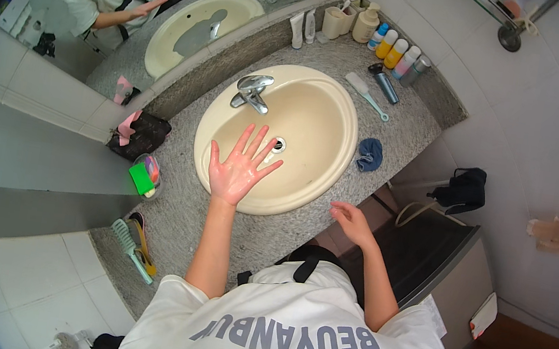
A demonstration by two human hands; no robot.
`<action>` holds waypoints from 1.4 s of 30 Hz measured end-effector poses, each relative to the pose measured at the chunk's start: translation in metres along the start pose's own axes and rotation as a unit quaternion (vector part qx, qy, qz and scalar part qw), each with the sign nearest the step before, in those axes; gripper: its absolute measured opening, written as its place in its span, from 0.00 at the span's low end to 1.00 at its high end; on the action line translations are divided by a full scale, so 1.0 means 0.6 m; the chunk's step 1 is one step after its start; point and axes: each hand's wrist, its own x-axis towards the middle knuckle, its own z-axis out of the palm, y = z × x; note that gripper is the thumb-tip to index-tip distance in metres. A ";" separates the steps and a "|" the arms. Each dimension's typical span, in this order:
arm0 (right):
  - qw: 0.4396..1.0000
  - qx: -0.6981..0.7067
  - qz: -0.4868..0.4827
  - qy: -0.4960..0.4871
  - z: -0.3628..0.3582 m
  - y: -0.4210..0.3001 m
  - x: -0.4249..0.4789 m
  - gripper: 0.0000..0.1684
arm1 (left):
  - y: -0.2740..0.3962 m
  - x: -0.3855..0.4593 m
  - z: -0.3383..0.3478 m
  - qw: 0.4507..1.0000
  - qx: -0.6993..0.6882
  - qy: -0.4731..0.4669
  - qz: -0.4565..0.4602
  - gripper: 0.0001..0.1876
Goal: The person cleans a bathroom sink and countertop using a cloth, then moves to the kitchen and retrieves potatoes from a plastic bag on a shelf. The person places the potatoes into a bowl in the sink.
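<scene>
My left hand [237,173] is held palm up over the near left part of a cream oval washbasin [314,125]. Its fingers are spread, and the palm looks wet and shiny. Just beyond the fingertips is the metal drain [278,145]. A chrome single-lever faucet [252,92] stands on the basin's back left rim, with no water stream visible. My right hand [353,224] hovers by the front edge of the speckled stone counter [280,239], fingers loosely bent and nothing in them.
Right of the basin lie a dark blue scrunchie [369,155], a pale brush [367,96] and an electric shaver [384,83]. Several bottles [395,53] line the back corner. A green sponge [141,179] and a mint hairbrush [131,250] sit at left. A mirror [136,7] covers the wall.
</scene>
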 end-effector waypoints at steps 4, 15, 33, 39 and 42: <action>1.000 -0.019 -0.006 -0.016 0.025 -0.059 0.052 0.19 | 0.003 0.024 -0.027 1.000 0.010 0.016 -0.022 0.42; 1.000 -0.012 -0.013 -0.012 0.088 -0.196 0.466 0.28 | 0.004 0.148 -0.257 0.102 0.988 0.002 -0.116 0.37; 0.989 0.072 0.042 0.126 0.098 -0.058 0.529 0.31 | 0.048 0.323 -0.461 0.764 0.558 0.303 -0.116 0.17; 0.992 -0.028 -0.019 0.120 0.120 -0.084 0.523 0.26 | 0.077 0.211 -0.437 0.371 0.858 0.195 -0.297 0.24; 0.977 -0.150 -0.090 0.119 0.135 -0.209 0.555 0.29 | 0.075 0.173 -0.305 0.185 0.909 0.154 -0.339 0.26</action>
